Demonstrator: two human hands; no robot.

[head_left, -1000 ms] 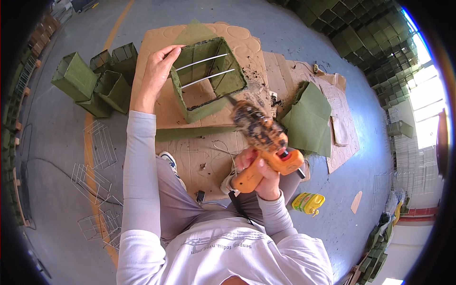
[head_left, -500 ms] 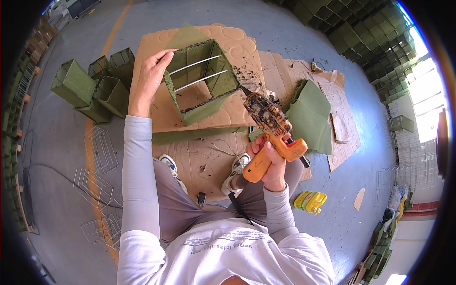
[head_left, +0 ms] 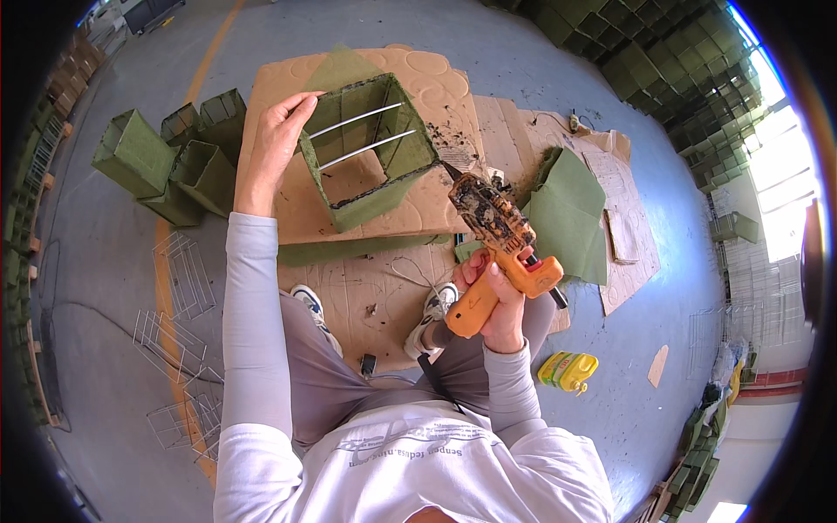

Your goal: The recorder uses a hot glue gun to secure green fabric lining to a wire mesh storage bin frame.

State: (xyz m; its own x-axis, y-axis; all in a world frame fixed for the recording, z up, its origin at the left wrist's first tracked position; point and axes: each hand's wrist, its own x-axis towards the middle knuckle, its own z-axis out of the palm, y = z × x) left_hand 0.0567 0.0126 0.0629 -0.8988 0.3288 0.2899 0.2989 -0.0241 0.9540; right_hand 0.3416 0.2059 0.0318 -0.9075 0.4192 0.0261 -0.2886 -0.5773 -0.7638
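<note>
We had our right hand (head_left: 501, 301), fingers curled round an orange, black-smeared plastic glue gun (head_left: 493, 218), nozzle (head_left: 452, 173) by the right corner of a green rectangular felt-like box (head_left: 384, 199) on brown cardboard (head_left: 296, 200). Our left hand (head_left: 277, 135) pinched the box's far-left rim.

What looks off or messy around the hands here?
The orange glue gun in the right hand has a barrel crusted with dark residue. Dark bits litter the cardboard beside the green box. To the left, wire frames lie jumbled at odd angles.
</note>
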